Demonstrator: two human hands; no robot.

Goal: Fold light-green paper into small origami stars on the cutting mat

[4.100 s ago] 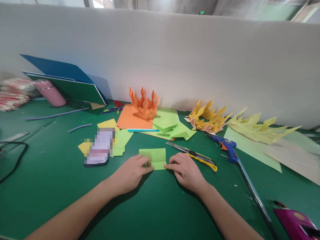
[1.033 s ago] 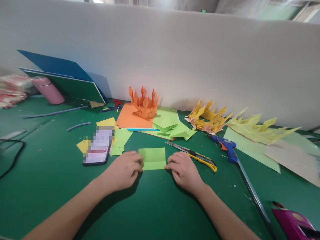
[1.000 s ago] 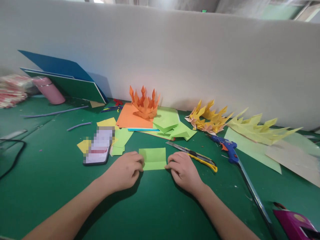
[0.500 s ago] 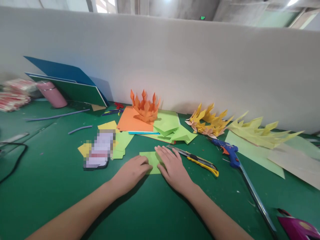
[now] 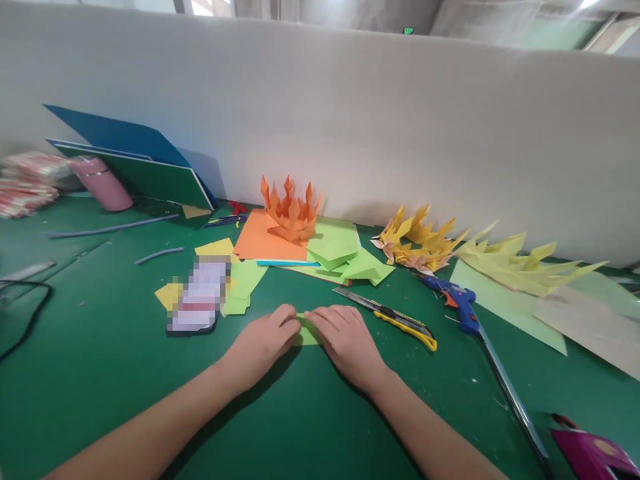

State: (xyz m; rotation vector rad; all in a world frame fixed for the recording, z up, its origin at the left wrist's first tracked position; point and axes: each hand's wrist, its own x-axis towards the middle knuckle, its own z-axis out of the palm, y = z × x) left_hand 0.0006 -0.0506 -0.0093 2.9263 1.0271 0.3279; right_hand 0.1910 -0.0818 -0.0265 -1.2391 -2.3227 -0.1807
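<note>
Your left hand [image 5: 261,348] pinches the green slip [image 5: 307,337] at its nine o'clock end; your right hand [image 5: 350,343] bends its fingers over the three o'clock end, though I cannot tell whether it grips. The slip is between both, on the table [image 5: 295,420]. From it, the crown [image 5: 294,221] stands at twelve, the cutter [image 5: 389,316] lies at three, the phone [image 5: 203,290] at ten.

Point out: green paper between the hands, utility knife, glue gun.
Green paper [image 5: 308,337], head view: its uncovered part.
Utility knife [image 5: 387,313], head view: dark middle of its body.
Glue gun [image 5: 464,308], head view: its blue body.
</note>
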